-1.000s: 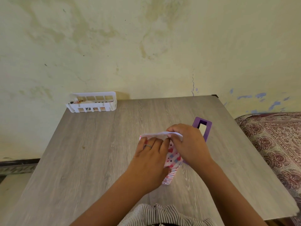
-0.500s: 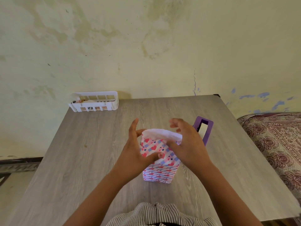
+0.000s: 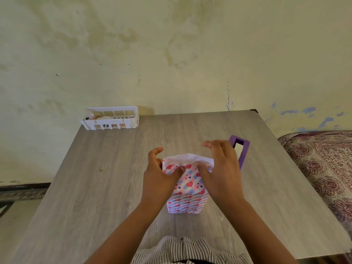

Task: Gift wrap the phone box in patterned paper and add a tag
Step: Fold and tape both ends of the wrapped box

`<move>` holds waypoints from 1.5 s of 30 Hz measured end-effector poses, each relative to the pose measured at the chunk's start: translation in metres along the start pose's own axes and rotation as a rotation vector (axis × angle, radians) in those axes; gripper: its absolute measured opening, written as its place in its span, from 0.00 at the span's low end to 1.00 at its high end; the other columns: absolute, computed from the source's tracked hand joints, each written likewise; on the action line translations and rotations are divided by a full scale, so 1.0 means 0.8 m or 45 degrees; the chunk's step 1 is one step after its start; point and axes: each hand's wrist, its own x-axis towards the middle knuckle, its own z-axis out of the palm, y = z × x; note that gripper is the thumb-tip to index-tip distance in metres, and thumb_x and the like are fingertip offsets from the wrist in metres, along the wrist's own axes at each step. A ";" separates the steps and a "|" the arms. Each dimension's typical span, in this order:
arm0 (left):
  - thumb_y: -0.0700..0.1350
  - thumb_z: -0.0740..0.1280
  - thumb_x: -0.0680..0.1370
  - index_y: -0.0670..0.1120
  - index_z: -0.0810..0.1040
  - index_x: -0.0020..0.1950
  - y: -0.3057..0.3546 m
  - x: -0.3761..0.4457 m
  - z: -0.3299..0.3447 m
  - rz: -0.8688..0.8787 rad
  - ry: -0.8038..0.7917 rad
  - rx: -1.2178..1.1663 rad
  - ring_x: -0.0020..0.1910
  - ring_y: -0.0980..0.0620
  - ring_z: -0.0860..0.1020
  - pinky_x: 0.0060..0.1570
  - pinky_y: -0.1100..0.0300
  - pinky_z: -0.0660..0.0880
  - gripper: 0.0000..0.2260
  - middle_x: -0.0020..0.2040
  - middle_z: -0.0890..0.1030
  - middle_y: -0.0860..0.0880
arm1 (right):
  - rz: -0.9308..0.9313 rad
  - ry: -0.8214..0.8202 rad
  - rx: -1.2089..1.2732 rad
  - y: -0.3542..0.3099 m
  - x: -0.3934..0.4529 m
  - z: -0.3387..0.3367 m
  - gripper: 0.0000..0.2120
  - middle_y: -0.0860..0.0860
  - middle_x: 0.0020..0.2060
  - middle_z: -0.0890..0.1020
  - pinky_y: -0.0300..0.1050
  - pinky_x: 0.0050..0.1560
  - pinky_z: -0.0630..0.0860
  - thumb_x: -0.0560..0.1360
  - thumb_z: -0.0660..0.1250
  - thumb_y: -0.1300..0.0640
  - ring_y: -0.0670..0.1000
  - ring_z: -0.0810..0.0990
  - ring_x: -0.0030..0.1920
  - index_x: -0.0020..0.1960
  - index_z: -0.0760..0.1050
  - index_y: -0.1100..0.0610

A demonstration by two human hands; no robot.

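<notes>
Grey wood-grain counter (image 3: 95,187), set against a stained, yellowish plaster wall (image 3: 171,54) with a thin crack and blue paint flecks at right. Left hand (image 3: 160,178): thumb pressed on the near face of the wrapped phone box (image 3: 187,195), fingers spread behind the top left corner. Right hand (image 3: 221,172): thumb pinching the open white paper edge at the top of the box, fingers raised and loosely curved above it. Box stands upright between both hands, near the counter's front edge; paper (image 3: 190,184) shows red and pink hearts on blue and pink stripes. No legible writing. Just behind the right hand: purple tape dispenser (image 3: 242,149), upright. Far beyond the left hand, by the wall: white slotted basket (image 3: 112,119), contents indistinct. Well right of the right hand: bed with maroon patterned cover (image 3: 320,164). Striped garment (image 3: 182,250) at bottom edge.
</notes>
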 end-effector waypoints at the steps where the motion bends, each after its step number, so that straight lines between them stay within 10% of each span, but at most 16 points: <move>1: 0.50 0.74 0.71 0.48 0.64 0.69 0.000 0.000 0.001 -0.002 0.014 0.001 0.38 0.66 0.73 0.35 0.77 0.67 0.31 0.43 0.71 0.64 | -0.121 0.133 -0.007 -0.002 -0.005 -0.004 0.17 0.55 0.52 0.78 0.44 0.49 0.71 0.69 0.74 0.58 0.54 0.76 0.52 0.55 0.75 0.56; 4: 0.50 0.73 0.71 0.48 0.67 0.66 -0.004 0.001 0.003 -0.033 0.033 -0.052 0.38 0.66 0.75 0.36 0.74 0.70 0.26 0.41 0.74 0.61 | -0.521 0.170 -0.025 -0.005 -0.027 -0.011 0.06 0.54 0.47 0.79 0.43 0.48 0.72 0.73 0.66 0.56 0.51 0.75 0.48 0.50 0.75 0.56; 7: 0.60 0.71 0.70 0.40 0.71 0.64 -0.003 0.004 0.007 -0.021 0.042 -0.114 0.37 0.71 0.75 0.40 0.76 0.69 0.31 0.40 0.72 0.62 | -0.636 -0.149 -0.223 -0.006 -0.039 -0.005 0.15 0.51 0.47 0.82 0.46 0.51 0.77 0.75 0.59 0.49 0.51 0.80 0.48 0.50 0.80 0.57; 9: 0.49 0.71 0.74 0.40 0.72 0.61 -0.005 0.005 0.009 -0.020 0.043 -0.080 0.37 0.68 0.74 0.40 0.80 0.67 0.21 0.42 0.72 0.62 | -0.591 -0.283 -0.287 -0.009 -0.039 -0.001 0.20 0.51 0.48 0.83 0.45 0.53 0.78 0.73 0.58 0.45 0.51 0.82 0.50 0.52 0.81 0.57; 14: 0.46 0.66 0.77 0.46 0.78 0.53 -0.004 0.010 0.000 -0.112 -0.099 -0.055 0.41 0.53 0.76 0.42 0.66 0.71 0.07 0.44 0.79 0.51 | -0.547 -0.466 -0.418 -0.013 -0.034 0.008 0.34 0.52 0.52 0.83 0.47 0.55 0.77 0.60 0.74 0.36 0.52 0.83 0.53 0.57 0.79 0.58; 17: 0.65 0.64 0.72 0.43 0.80 0.53 -0.004 0.016 -0.003 -0.110 -0.122 -0.078 0.47 0.44 0.80 0.39 0.72 0.71 0.26 0.45 0.82 0.40 | -0.543 -0.578 -0.463 -0.013 -0.024 0.017 0.39 0.52 0.51 0.82 0.48 0.54 0.78 0.54 0.79 0.39 0.52 0.81 0.51 0.58 0.78 0.59; 21: 0.49 0.64 0.79 0.52 0.81 0.47 0.012 0.013 -0.013 0.221 -0.080 0.206 0.39 0.58 0.79 0.39 0.74 0.70 0.07 0.37 0.80 0.59 | -0.599 -0.538 -0.555 -0.022 -0.014 0.024 0.34 0.53 0.46 0.80 0.47 0.47 0.78 0.53 0.78 0.44 0.52 0.78 0.44 0.54 0.79 0.60; 29: 0.47 0.64 0.78 0.48 0.81 0.51 0.032 0.026 -0.021 0.339 0.007 0.472 0.39 0.54 0.78 0.40 0.63 0.73 0.07 0.43 0.83 0.51 | -0.511 -0.481 -0.478 -0.031 -0.038 0.021 0.32 0.55 0.48 0.80 0.49 0.49 0.80 0.57 0.80 0.53 0.53 0.80 0.47 0.58 0.78 0.62; 35: 0.50 0.62 0.79 0.50 0.75 0.62 0.057 0.042 -0.022 0.319 -0.390 0.749 0.53 0.48 0.77 0.55 0.56 0.73 0.13 0.56 0.80 0.49 | -0.448 -0.473 -0.455 -0.026 -0.049 0.027 0.36 0.60 0.56 0.80 0.51 0.55 0.77 0.57 0.79 0.56 0.58 0.81 0.55 0.62 0.76 0.64; 45: 0.43 0.62 0.79 0.50 0.77 0.56 0.082 0.045 -0.012 0.399 -0.411 1.005 0.44 0.50 0.78 0.44 0.61 0.71 0.08 0.50 0.81 0.48 | -0.528 -0.444 -0.497 -0.022 -0.047 0.024 0.36 0.58 0.51 0.82 0.52 0.52 0.79 0.52 0.82 0.50 0.57 0.83 0.51 0.57 0.80 0.62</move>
